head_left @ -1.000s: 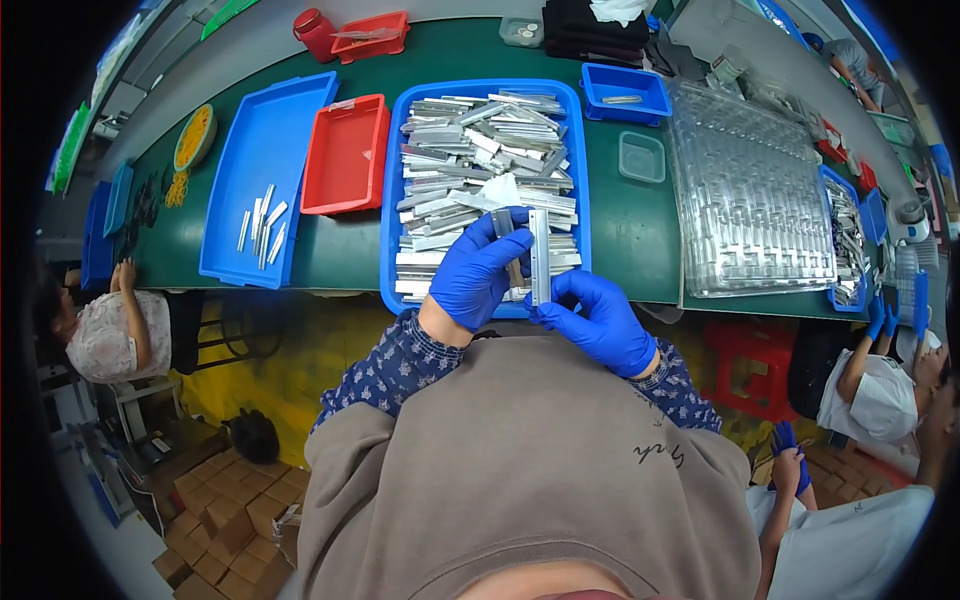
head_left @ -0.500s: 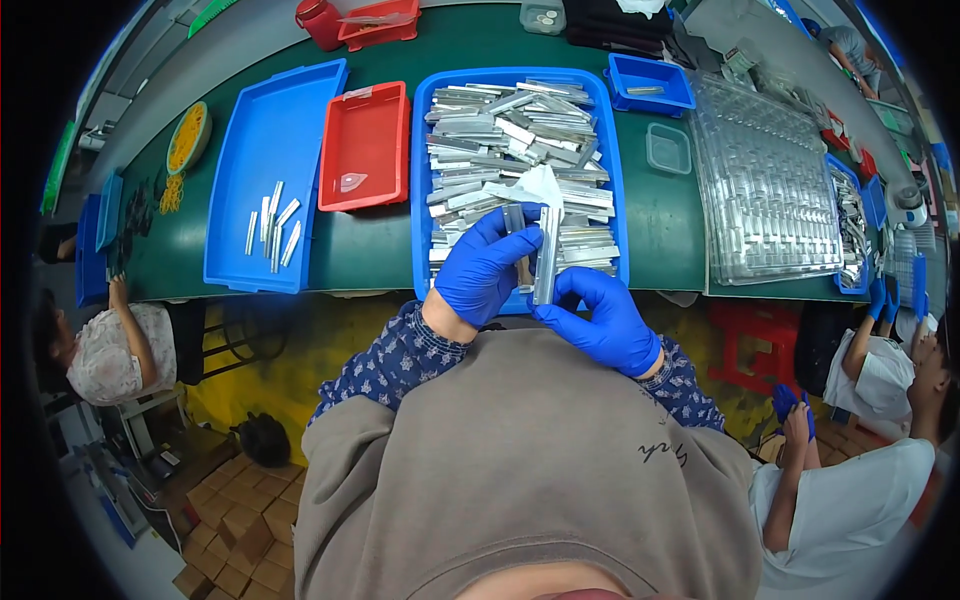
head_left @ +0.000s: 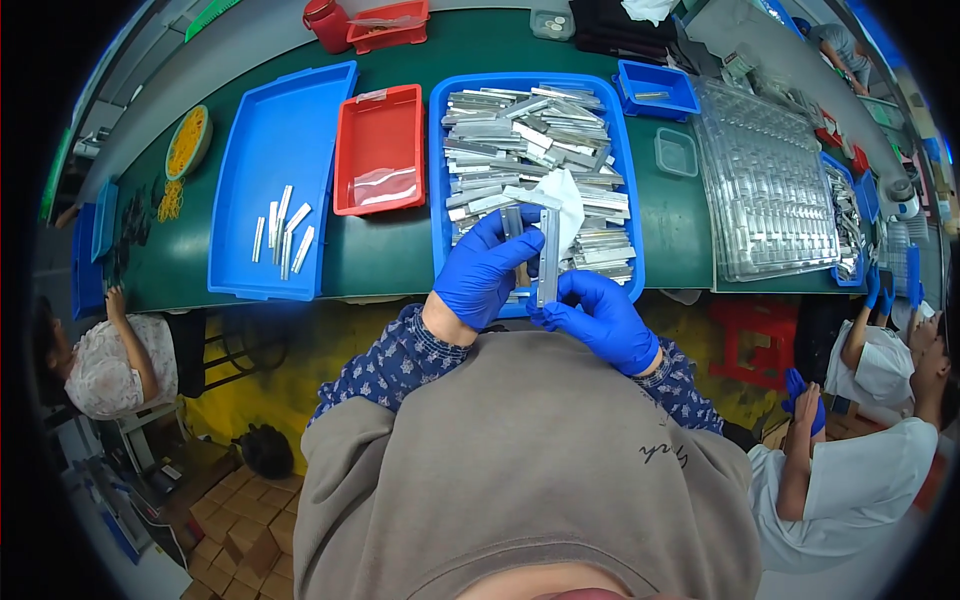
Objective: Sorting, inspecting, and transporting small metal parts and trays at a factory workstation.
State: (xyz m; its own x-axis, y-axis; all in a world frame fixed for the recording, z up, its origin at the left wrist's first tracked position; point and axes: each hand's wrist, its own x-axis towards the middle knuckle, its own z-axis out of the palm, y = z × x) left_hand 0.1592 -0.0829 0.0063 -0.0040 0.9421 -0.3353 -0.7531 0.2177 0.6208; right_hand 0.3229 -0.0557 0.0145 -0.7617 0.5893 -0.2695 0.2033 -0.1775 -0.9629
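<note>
Metal bar (head_left: pixel 549 258), pinched low in right hand (head_left: pixel 606 320), steadied higher up by left hand (head_left: pixel 476 270), also clutching second bar (head_left: pixel 512 221), held over near edge of blue tray (head_left: pixel 437 180), in front of heaped bars (head_left: pixel 478 129).

Factory workshop, long green bench (head_left: pixel 280 300), tub (head_left: pixel 437 190) of metal bars (head_left: pixel 525 130), stacked trays (head_left: pixel 770 190), gloved co-workers, cardboard boxes (head_left: pixel 240 520).

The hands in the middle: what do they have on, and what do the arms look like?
The left hand and right hand wear plain, bright blue, close-fitting gloves, with no markings that I can see. The arms have dark navy cloth sleeves covered in small, pale, flower-like shapes. A little bare wrist shows between the left glove and its sleeve.
</note>
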